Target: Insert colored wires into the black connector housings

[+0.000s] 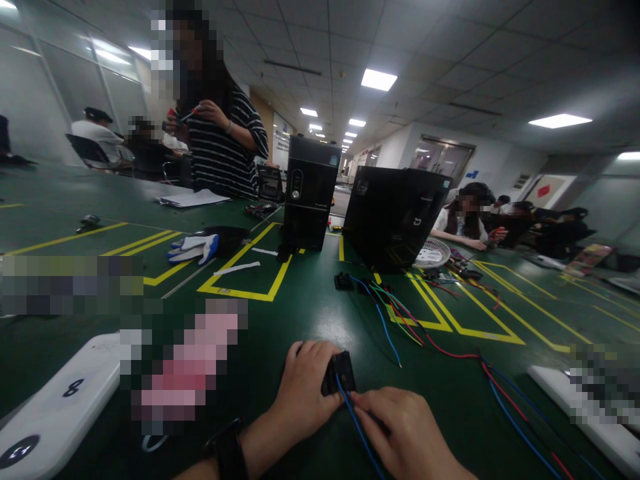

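- The left hand (310,383) is clamping around the side of a small black plastic block (345,368), which is sitting low over the near middle of the tabletop (300,313); whether it is resting there or being lifted, the view is not telling.
- The right hand (400,413) is bringing thumb and forefinger together on a blue wire (361,428) right beside the block; a dark strip is showing between its fingers, and whether that is a tool or a shadow cannot be told.
- The blue wire is running from the block's face down toward the near edge of the view.
- For good handling, the left hand should be bracing the block firmly, its thumb staying clear of the wire's entry.
- The right hand should probably be pinching close to the end, since a long free length would be bending instead of pushing straight.
- Slack toward the wearer should be lying loose, so that its weight is not tugging on the joint.
- Beyond, a second black block (344,281) and a bundle of coloured wires (390,300) are lying well apart from both hands, so they are hardly risking a snag.
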Tool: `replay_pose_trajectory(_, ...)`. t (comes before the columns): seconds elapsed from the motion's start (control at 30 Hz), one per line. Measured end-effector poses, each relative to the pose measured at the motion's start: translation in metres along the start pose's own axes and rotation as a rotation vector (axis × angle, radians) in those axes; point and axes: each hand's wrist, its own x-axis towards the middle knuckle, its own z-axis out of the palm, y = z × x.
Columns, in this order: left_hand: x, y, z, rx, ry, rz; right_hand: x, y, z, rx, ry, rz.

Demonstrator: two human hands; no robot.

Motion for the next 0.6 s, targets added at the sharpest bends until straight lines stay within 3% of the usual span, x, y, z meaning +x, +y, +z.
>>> replay_pose_trajectory(0.2, 0.000, -0.002, 0.003, 0.020, 0.010, -0.002, 0.000, -0.001, 0.003, -0.011, -0.041, -0.048)
replay_pose_trajectory(0.6, -0.001, -0.004, 0.002, 0.003, 0.030, 0.012, 0.001, 0.007, -0.008, -0.001, 0.028, 0.060)
